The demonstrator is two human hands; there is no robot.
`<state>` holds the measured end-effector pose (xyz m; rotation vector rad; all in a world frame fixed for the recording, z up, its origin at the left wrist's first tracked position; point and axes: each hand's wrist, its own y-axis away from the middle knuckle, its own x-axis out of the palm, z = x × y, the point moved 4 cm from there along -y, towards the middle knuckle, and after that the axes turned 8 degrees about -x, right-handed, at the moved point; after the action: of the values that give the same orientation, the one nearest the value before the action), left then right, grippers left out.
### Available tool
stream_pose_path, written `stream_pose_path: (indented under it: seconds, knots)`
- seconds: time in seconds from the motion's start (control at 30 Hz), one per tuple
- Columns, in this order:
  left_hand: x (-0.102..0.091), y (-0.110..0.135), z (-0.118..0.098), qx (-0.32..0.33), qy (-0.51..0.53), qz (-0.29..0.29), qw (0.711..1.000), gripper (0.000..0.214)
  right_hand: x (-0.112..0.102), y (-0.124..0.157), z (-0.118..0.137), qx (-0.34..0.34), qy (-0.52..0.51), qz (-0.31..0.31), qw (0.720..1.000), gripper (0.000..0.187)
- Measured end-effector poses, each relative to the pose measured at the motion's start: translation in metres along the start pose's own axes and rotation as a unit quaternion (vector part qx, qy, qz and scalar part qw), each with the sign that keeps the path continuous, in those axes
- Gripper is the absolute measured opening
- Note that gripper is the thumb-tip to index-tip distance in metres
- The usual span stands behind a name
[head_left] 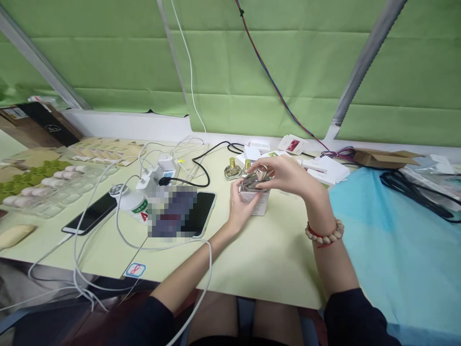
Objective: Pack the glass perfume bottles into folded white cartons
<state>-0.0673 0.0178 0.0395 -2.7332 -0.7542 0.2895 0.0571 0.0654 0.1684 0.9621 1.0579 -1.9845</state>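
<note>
My left hand (240,205) wraps round a small white box (258,202) that stands on the pale yellow table (266,259). My right hand (286,174) reaches in from above, its fingers pinched on a small glass perfume bottle (256,179) with a silver cap, right at the box's open top. A bead bracelet and a red string circle my right wrist. Just behind the box stand two more small bottles with gold caps (232,169).
Two phones (94,212) lie screen-up at left among white charging cables and a power strip (160,174). Trays of small round items (43,187) sit far left. White cartons (324,168) lie behind. A blue cloth (396,250) covers the table's right side.
</note>
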Motion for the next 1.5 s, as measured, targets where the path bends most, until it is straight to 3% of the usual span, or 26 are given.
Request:
stream_pose_path:
  seconds: [0.67, 1.5]
  knots:
    - [-0.004, -0.003, 0.001, 0.051, -0.02, -0.027, 0.998, 0.031, 0.013, -0.008, -0.021, 0.009, -0.04, -0.005, 0.999, 0.027]
    - [-0.005, -0.003, -0.005, 0.074, -0.064, -0.038, 0.994, 0.034, 0.019, -0.01, -0.018, 0.019, -0.05, 0.032, 0.998, 0.031]
